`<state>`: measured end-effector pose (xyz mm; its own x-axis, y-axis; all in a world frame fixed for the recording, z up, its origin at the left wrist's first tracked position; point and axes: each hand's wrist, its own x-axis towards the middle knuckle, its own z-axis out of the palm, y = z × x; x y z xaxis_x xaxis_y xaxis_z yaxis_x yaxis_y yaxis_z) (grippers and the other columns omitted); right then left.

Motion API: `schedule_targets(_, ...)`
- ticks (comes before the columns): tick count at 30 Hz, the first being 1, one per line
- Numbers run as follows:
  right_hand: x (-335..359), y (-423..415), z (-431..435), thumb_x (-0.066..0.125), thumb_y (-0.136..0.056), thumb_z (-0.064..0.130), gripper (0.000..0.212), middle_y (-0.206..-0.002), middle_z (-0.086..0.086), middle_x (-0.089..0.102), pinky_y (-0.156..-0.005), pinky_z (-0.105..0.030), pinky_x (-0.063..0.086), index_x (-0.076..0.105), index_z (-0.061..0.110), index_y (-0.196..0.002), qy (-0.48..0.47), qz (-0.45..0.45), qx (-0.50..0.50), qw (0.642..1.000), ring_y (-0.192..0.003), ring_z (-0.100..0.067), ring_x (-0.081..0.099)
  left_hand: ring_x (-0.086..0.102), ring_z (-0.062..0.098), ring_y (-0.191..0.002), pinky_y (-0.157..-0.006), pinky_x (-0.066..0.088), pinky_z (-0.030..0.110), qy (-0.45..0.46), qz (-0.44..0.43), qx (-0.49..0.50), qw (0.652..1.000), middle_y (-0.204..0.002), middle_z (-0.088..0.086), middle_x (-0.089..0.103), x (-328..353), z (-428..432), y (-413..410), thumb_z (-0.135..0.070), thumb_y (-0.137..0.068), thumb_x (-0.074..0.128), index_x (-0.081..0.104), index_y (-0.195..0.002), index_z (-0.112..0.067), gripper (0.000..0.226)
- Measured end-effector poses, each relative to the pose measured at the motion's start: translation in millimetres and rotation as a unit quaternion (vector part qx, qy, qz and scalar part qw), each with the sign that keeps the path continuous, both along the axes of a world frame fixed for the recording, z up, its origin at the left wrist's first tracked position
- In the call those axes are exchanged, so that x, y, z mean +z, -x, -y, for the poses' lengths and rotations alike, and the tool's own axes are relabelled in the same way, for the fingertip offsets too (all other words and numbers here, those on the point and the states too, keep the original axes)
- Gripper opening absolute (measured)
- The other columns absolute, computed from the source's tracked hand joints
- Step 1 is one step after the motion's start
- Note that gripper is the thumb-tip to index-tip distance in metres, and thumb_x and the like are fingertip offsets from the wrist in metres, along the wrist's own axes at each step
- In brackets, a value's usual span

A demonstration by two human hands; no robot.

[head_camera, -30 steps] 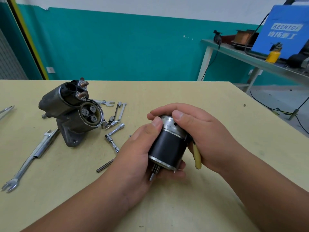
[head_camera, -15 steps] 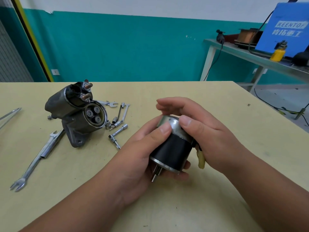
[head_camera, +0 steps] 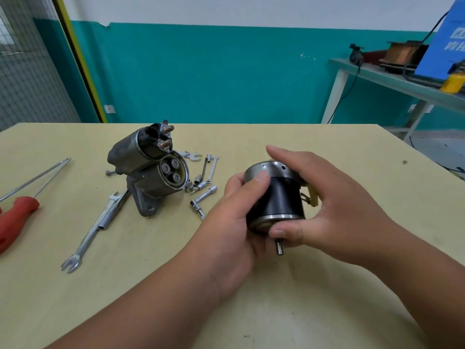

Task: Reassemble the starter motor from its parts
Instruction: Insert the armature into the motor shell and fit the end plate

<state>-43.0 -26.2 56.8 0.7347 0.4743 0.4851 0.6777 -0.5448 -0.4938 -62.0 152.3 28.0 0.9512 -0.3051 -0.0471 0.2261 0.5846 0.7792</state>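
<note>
The black motor body [head_camera: 281, 200], with silver end rings and a short shaft [head_camera: 278, 246] pointing down, is held above the table between both hands. My left hand [head_camera: 234, 220] grips its left side, thumb on the upper silver cap. My right hand [head_camera: 334, 207] holds the right side, thumb under the lower ring and fingers arched over the top. A yellowish terminal lead [head_camera: 313, 197] hangs at its right. The grey starter housing [head_camera: 151, 170] with solenoid and three exposed planet gears stands on the table to the left, apart from both hands.
On the beige table [head_camera: 327, 311] lie a long spanner [head_camera: 98, 227], small socket wrenches [head_camera: 203, 195] and bolts beside the housing, and a red-handled screwdriver [head_camera: 17, 217] at the far left. A bench with a blue machine [head_camera: 442, 39] stands at the back right.
The motor body has been turned more upright and raised slightly. My right thumb has moved under its lower ring and my right fingers have lifted off the top cap. The view shifted left.
</note>
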Motion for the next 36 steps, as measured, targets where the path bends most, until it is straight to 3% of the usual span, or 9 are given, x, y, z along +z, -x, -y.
schedule_targets(4,-1,4,-8,0.08,-0.07,0.056,0.086,-0.136,0.026,0.053,-0.098,-0.008,0.038,0.042,0.047,-0.146,-0.019,0.022,0.028,0.999,-0.126,0.0,0.052,0.078,0.023,-0.096,-0.071,0.063,0.041,-0.012,0.022,0.018,1.0,-0.115,0.008,0.077,2,1,2,-0.045,-0.087,0.081,0.069,-0.127,-0.025,0.047)
schedule_targets(8,5,0,-7,0.063,-0.088,0.048,0.061,-0.136,0.018,0.059,-0.105,-0.019,0.044,0.045,0.04,-0.146,-0.113,-0.023,0.055,0.992,-0.131,-0.006,0.055,0.073,0.028,-0.076,-0.052,0.055,0.035,-0.053,0.035,0.086,0.994,-0.099,0.007,0.078,9,-6,-1,-0.047,-0.083,0.077,0.07,-0.105,-0.032,0.028)
schedule_targets(11,5,-8,5,0.051,-0.095,0.045,0.039,-0.116,0.016,0.07,-0.095,-0.034,0.057,0.06,0.043,-0.133,-0.2,-0.033,-0.065,0.977,-0.113,-0.01,0.065,0.071,0.043,-0.085,-0.051,0.053,0.033,-0.054,0.063,0.145,0.986,-0.106,0.016,0.075,21,-22,-5,-0.046,-0.085,0.074,0.065,-0.11,-0.029,0.032)
schedule_targets(14,-4,-15,6,0.059,-0.095,0.028,0.022,-0.091,0.011,0.073,-0.08,-0.042,0.057,0.07,0.045,-0.105,-0.045,-0.11,-0.11,0.987,-0.084,-0.012,0.068,0.07,0.053,-0.088,-0.051,0.052,0.034,-0.049,0.097,0.202,0.973,-0.11,0.02,0.071,31,-36,-6,-0.041,-0.09,0.07,0.059,-0.124,-0.019,0.042)
schedule_targets(17,-15,-15,-5,0.061,-0.098,0.021,0.03,-0.094,0.021,0.067,-0.077,-0.022,0.048,0.069,0.05,-0.104,0.171,-0.13,-0.045,0.976,-0.091,0.0,0.06,0.068,0.061,-0.103,-0.056,0.057,0.04,-0.096,0.132,0.23,0.96,-0.119,0.017,0.072,34,-42,-4,-0.04,-0.089,0.07,0.06,-0.122,-0.026,0.037)
schedule_targets(21,-23,-14,-15,0.056,-0.094,0.025,0.036,-0.107,0.022,0.047,-0.082,-0.016,0.041,0.059,0.05,-0.119,0.32,-0.105,0.002,0.942,-0.098,0.002,0.045,0.07,0.052,-0.109,-0.063,0.062,0.047,-0.128,0.155,0.238,0.95,-0.125,0.01,0.07,33,-42,-3,-0.035,-0.086,0.074,0.063,-0.119,-0.031,0.034)
schedule_targets(26,-15,-10,-6,0.059,-0.086,0.027,0.017,-0.105,0.02,0.042,-0.077,-0.024,0.042,0.05,0.041,-0.092,0.387,-0.085,-0.001,0.918,-0.098,-0.003,0.036,0.072,0.024,-0.103,-0.086,0.064,0.065,-0.172,0.181,0.226,0.941,-0.108,-0.013,0.074,26,-38,-6,-0.036,-0.07,0.085,0.066,-0.113,-0.038,0.047)
schedule_targets(32,-3,-10,12,0.064,-0.083,0.029,0.014,-0.091,0.018,0.056,-0.075,-0.03,0.05,0.054,0.035,-0.089,0.38,-0.115,-0.05,0.917,-0.087,-0.003,0.051,0.075,0.003,-0.102,-0.085,0.062,0.024,-0.273,0.194,0.177,0.925,-0.113,-0.023,0.073,3,-20,-4,-0.029,-0.063,0.09,0.06,-0.121,-0.056,0.071)
schedule_targets(36,7,-20,32,0.067,-0.087,0.019,0.021,-0.086,0.021,0.063,-0.063,-0.026,0.048,0.055,0.036,-0.083,0.193,-0.087,-0.139,0.967,-0.077,-0.006,0.059,0.072,-0.005,-0.102,-0.078,0.054,0.007,-0.32,0.211,0.136,0.914,-0.113,-0.031,0.067,-5,-11,0,-0.031,-0.064,0.091,0.055,-0.127,-0.057,0.078)
